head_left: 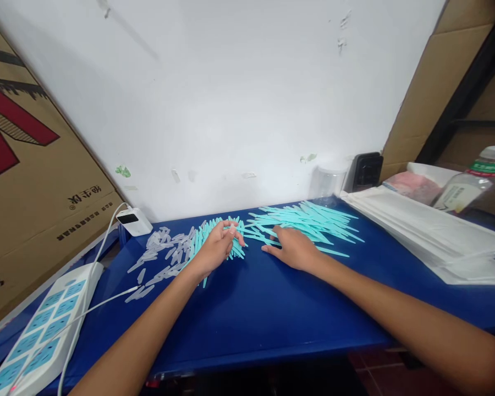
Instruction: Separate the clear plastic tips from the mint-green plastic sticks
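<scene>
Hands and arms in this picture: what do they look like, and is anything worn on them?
The left hand and right hand are ungloved; both slim forearms show no sleeves, watch or bracelet. I see no rings.

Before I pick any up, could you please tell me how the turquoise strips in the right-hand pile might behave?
The turquoise strips look slim and straight, so probably light and fairly stiff. Seemingly flat and tapered, they'd likely slide rather than roll. Lying crisscrossed, they may drag neighbours along.
</scene>
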{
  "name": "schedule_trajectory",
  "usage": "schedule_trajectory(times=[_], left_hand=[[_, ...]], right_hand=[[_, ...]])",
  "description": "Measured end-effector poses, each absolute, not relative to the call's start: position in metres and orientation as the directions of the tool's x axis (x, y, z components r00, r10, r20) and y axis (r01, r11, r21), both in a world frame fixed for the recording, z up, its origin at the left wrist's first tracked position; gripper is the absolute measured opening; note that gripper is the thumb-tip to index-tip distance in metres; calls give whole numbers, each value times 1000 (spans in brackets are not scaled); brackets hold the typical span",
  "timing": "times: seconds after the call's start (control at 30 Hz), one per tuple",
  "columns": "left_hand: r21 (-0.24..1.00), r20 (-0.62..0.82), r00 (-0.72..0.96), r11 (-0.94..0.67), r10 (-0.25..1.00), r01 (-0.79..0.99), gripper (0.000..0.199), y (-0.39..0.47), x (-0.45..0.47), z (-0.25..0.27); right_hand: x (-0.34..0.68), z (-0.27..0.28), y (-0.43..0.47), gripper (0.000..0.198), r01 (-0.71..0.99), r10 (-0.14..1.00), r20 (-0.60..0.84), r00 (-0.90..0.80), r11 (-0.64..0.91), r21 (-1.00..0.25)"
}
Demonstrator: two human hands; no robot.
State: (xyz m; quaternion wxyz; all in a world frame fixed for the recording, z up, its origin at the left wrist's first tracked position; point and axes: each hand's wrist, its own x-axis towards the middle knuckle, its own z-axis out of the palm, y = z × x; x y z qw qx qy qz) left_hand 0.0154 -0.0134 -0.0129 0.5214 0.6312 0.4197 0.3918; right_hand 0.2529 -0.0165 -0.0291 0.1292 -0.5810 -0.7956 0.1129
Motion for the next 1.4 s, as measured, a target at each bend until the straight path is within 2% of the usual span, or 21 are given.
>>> schedule_trajectory(times=[0.1,0.23,0.37,0.5,0.57,0.7,0.8,0.93,1.07,1.3,1.4], left_hand=[[976,85,323,-144,943,165,38,-12,16,-14],[957,124,310,-196,943,214,43,-8,13,-17],[958,125,284,-190,951,214,47,-5,9,-17],[972,109,231,-152,967,180,45,-3,7,-16],[973,108,220,-149,970,176,45,-2,7,-15],[976,96,210,-133,973,174,42,-2,7,-13],[989,67,231,-96,971,115,38,-5,8,-10],[999,40,224,-45,974,16,36,-6,7,-7],[999,35,177,-28,984,-44,39,-4,6,-8],[998,63,78,-61,995,-24,47,-4,4,-9],[997,75,50,-74,996,-30,47,-3,3,-9]], right_hand=[[250,-29,-17,27,915,959,28,-282,278,-291],[258,-23,-16,28,924,948,-68,-311,286,-253],[272,-20,-13,29,886,909,-127,-398,345,-310],[284,-12,-11,23,793,862,-55,-504,437,-424],[288,-5,-11,22,730,850,-12,-527,445,-519],[291,11,-12,33,556,817,146,-558,499,-665],[289,17,-14,40,523,836,204,-510,489,-698],[286,17,-14,40,462,863,194,-467,425,-779],[284,14,-14,41,437,872,183,-454,397,-807],[286,12,-11,44,401,875,230,-426,410,-819],[286,11,-10,46,378,894,214,-394,369,-849]])
